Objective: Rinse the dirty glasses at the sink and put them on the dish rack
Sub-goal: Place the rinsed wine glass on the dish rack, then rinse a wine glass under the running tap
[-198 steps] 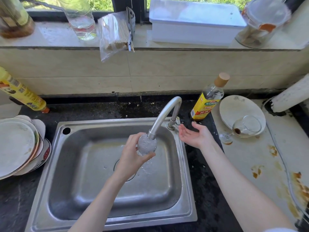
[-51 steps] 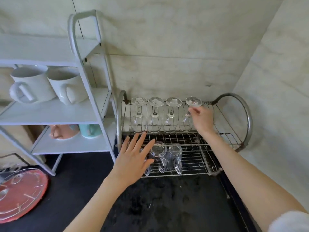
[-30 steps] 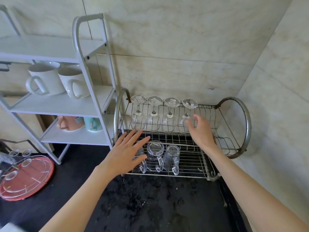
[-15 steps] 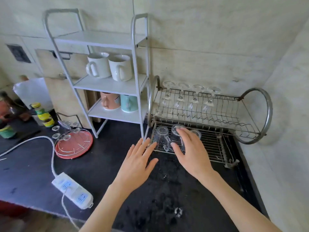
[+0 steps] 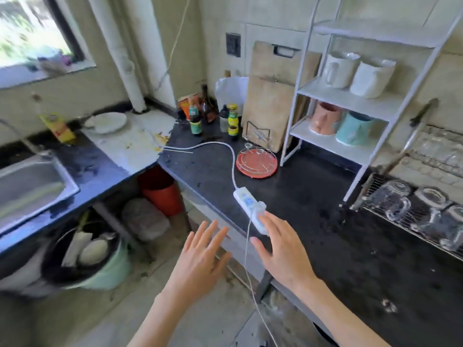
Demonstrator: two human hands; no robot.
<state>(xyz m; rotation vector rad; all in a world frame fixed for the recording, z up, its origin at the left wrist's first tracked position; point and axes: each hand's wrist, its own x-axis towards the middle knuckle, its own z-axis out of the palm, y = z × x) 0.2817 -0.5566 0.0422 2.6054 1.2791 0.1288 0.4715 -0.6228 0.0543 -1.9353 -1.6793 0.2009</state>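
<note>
Reaching forward, your left hand [image 5: 200, 256] is released, palm down, fingers spread, gripping nothing, out over the floor just past the counter [image 5: 313, 209] edge. Your right hand [image 5: 283, 251] is likewise slack and empty, fingers fanned above that edge, fingertips at the near end of the power strip [image 5: 250, 209]. Rinsed glasses [image 5: 398, 199] sit upturned on the dish rack [image 5: 426, 221], well right of your right hand. Bare black counter lies between. Far left of your left hand is the sink [image 5: 30, 184].
</note>
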